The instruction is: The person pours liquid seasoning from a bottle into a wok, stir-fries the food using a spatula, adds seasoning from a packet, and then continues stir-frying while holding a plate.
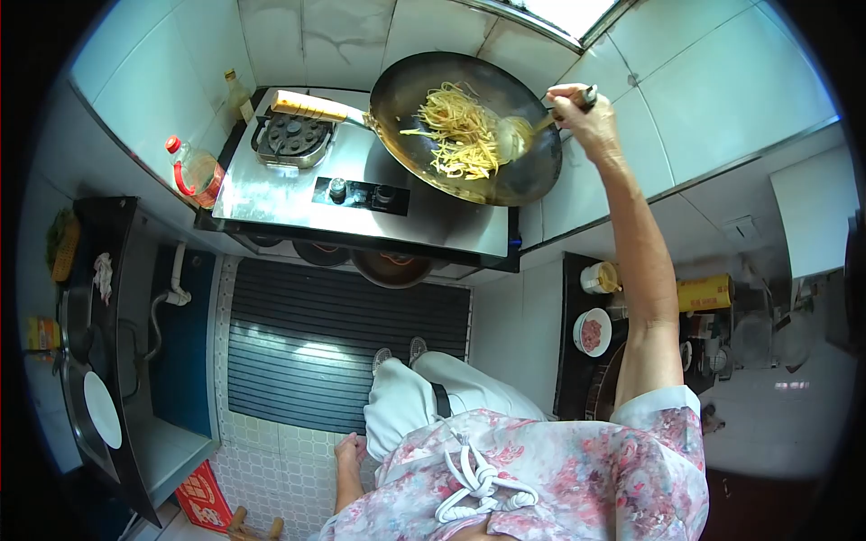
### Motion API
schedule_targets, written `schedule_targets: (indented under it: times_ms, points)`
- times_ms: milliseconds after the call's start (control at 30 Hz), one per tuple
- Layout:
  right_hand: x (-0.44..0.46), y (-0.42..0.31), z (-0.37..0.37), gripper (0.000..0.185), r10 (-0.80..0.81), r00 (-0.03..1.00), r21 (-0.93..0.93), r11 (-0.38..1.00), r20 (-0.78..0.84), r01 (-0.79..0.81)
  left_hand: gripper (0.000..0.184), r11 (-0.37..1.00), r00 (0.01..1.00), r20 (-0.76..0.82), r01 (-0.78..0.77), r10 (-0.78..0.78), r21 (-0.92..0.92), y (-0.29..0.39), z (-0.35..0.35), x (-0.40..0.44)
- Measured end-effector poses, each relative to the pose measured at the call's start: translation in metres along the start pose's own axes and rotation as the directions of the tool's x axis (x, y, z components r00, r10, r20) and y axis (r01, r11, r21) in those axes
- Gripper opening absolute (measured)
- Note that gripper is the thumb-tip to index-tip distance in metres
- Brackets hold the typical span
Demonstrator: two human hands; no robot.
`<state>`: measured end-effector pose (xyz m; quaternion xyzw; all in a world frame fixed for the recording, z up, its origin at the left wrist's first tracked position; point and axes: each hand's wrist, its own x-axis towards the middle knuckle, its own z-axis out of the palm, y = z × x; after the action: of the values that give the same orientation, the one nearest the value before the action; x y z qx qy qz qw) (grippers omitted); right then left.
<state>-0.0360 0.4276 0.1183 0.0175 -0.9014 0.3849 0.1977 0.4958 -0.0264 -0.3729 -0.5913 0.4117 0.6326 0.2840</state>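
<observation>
**Thin yellow strips in a round black metal wok**

Right of the wok, the right hand's fingers wrap a long dark-ended spatula, its length probably sparing them heat. The left hand hangs below the wok, its fingers' spread unclear.

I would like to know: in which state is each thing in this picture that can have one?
Right hand, closed around the cooking utensil.
Left hand, lowered; how far closed, I cannot tell.
Cooking utensil, tilted, its head among the food strips.
Food strips, heaped in the wok.
Wok, uncovered, on the stove.
Left burner, no flame visible.
Plastic bottle, standing, red cap on.
White bowl, holding pink food.
</observation>
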Motion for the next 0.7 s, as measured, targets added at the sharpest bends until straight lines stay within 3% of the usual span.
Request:
schedule_targets:
  times_ms: [100, 200, 367, 500, 700]
  points:
    - [0.008, 0.010, -0.026, 0.022, 0.253, 0.966, 0.041, 0.967, -0.049, -0.252, 0.041, 1.000, 1.000, -0.004, 0.027, -0.027, -0.008, -0.004, -0.002, 0.007]
    - [0.013, 0.040, -0.026, 0.018, 0.347, 0.920, 0.162, 0.934, -0.182, -0.320, 0.039, 1.000, 1.000, -0.030, -0.001, 0.001, 0.005, 0.005, 0.006, -0.005]
    - [0.004, 0.082, 0.016, 0.020, 0.610, 0.785, 0.636, 0.650, -0.110, -0.416, 0.039, 0.996, 0.998, 0.037, -0.047, 0.044, 0.076, 0.032, 0.018, -0.005]
    - [-0.015, 0.058, 0.039, 0.021, 0.457, 0.886, 0.703, 0.655, -0.074, -0.279, 0.039, 0.995, 0.996, 0.034, -0.086, 0.084, 0.058, 0.054, 0.033, -0.012]
    - [-0.030, 0.025, 0.017, 0.019, 0.179, 0.984, 0.601, 0.786, 0.001, -0.144, 0.038, 0.994, 0.997, 0.032, -0.066, 0.064, 0.086, 0.058, 0.034, -0.007]
